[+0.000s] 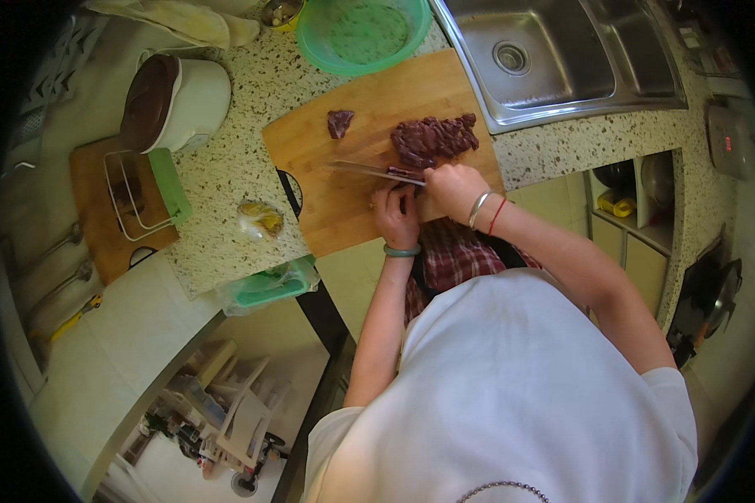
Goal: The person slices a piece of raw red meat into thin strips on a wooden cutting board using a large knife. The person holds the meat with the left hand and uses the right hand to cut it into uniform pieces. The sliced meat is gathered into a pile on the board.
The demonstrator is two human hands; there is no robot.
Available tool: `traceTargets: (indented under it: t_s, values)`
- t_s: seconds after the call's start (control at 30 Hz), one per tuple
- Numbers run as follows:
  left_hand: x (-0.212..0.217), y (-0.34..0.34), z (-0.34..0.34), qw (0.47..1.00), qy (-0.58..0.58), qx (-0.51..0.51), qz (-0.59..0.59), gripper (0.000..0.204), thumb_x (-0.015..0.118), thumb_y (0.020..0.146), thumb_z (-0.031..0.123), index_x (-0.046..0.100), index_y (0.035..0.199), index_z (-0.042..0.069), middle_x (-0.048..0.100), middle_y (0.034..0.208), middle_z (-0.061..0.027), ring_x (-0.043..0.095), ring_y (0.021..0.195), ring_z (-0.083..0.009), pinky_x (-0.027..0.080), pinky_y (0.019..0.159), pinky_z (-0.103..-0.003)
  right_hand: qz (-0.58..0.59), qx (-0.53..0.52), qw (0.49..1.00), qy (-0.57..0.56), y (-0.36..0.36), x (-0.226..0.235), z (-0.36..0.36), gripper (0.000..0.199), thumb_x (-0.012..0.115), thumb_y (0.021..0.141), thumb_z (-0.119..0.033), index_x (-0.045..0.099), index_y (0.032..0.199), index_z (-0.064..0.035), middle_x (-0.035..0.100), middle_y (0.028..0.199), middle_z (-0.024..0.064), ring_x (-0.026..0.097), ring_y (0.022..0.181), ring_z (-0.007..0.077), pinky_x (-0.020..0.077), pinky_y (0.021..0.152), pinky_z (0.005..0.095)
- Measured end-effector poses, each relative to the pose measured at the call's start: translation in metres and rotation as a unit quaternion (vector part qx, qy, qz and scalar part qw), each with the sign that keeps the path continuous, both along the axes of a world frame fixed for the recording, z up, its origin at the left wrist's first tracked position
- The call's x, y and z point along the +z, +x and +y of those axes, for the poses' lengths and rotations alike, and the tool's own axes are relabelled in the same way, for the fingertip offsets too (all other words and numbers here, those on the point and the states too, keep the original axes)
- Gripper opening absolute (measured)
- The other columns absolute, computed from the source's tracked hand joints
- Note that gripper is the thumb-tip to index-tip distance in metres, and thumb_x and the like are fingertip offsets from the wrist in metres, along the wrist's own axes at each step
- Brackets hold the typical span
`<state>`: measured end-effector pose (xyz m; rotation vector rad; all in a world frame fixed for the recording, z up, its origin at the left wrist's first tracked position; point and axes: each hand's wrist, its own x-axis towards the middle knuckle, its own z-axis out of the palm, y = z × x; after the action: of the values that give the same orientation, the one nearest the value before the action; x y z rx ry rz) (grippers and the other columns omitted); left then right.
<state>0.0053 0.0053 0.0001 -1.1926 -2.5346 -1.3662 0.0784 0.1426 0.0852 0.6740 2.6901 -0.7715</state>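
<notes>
A person in a white top works over a wooden cutting board (310,138) on a speckled tabletop (260,92); take the board's middle as the clock's centre, with twelve at the far side. The right hand (455,194), at four o'clock, is wrapped around the handle of a knife (362,169), its blade reaching across the centre toward nine. That grip near the blade's base probably gives firm control over the edge.

At six o'clock, the left hand (397,212) sits with its fingers curled close under the blade, perhaps to keep the tips tucked away from it; whether they pinch anything cannot be told. A narrow strip of dark red meat (404,173) lies right beside the blade. Toward two o'clock rests a heap of dark red meat pieces (432,138), apparently kept beyond the knife so the near side has room for both hands. A single chunk (340,123) lies by itself at ten, well apart from the heap.

Past the board's far edge, at twelve, stands a green basin (308,50), within easy reach, it seems, of the meat. A steel sink (562,84) opens at two o'clock, a pale container with a brown lid (201,101) stands between nine and ten, and a yellow item in clear wrap (262,220) lies at eight.
</notes>
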Motion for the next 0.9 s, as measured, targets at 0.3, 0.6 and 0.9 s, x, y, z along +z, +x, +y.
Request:
traceTargets:
  t_s: [0.3, 0.6, 0.9]
  values:
    - [0.009, 0.006, -0.001, 0.989, 0.082, 0.021, -0.119, 0.012, 0.07, 0.081, -0.001, 0.064, 0.091, 0.001, 0.055, 0.117, -0.0142, 0.057, 0.106, -0.0293, 0.047, 0.093, -0.038, 0.109, -0.112, 0.986, -0.061, 0.054, 0.008, 0.029, 0.018, 0.06, 0.091, -0.022, 0.068, 0.094, -0.0055, 0.062, 0.071, 0.0224, 0.061, 0.067, 0.041, 0.0487, 0.059, 0.0478]
    - [0.003, 0.004, -0.001, 0.996, 0.017, 0.043, -0.071, 0.01, 0.068, 0.08, -0.002, 0.06, 0.087, 0.0, 0.059, 0.099, -0.0168, 0.057, 0.094, -0.0348, 0.046, 0.082, -0.04, -0.012, -0.028, 0.999, 0.025, 0.083, 0.006, -0.004, 0.01, 0.057, 0.084, -0.013, 0.059, 0.089, -0.0053, 0.067, 0.07, 0.0169, 0.067, 0.063, 0.0349, 0.0536, 0.058, 0.044]
    - [0.004, 0.002, 0.0, 1.0, -0.016, 0.014, -0.012, 0.01, 0.068, 0.077, 0.0, 0.06, 0.082, 0.001, 0.057, 0.086, -0.0156, 0.055, 0.082, -0.0366, 0.045, 0.072, -0.044, -0.028, -0.024, 0.999, 0.005, 0.049, 0.001, -0.005, 0.009, 0.055, 0.084, -0.01, 0.06, 0.087, -0.0026, 0.069, 0.078, 0.0177, 0.069, 0.074, 0.0351, 0.0562, 0.065, 0.042]
